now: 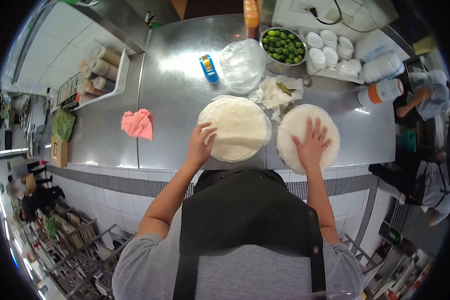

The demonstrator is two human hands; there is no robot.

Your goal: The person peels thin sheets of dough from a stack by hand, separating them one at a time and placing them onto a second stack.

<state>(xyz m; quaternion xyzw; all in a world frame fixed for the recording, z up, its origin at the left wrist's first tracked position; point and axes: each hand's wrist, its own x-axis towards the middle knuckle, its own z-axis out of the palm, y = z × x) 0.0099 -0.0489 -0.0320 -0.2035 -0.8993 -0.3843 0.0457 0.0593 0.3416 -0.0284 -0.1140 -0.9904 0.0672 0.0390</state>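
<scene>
Two round piles of large pale flour tortillas lie side by side on the steel counter. At the near left edge of the left tortilla stack point(237, 122), my left hand point(202, 143) has its fingers bent over the rim, closed on the top tortilla; its thumb is hard to see. A crease runs across the lower part of that top tortilla. My right hand point(312, 146) lies flat with fingers spread on the right tortilla stack point(297, 125), which reaches the counter's front edge.
Behind the stacks are a clear plastic bag point(242, 65), a blue tape dispenser point(209, 69), crumpled paper point(280, 95) and a pot of limes point(283, 47). A pink cloth point(137, 124) lies left. White cups point(330, 50) and an orange-and-white container point(381, 92) stand right.
</scene>
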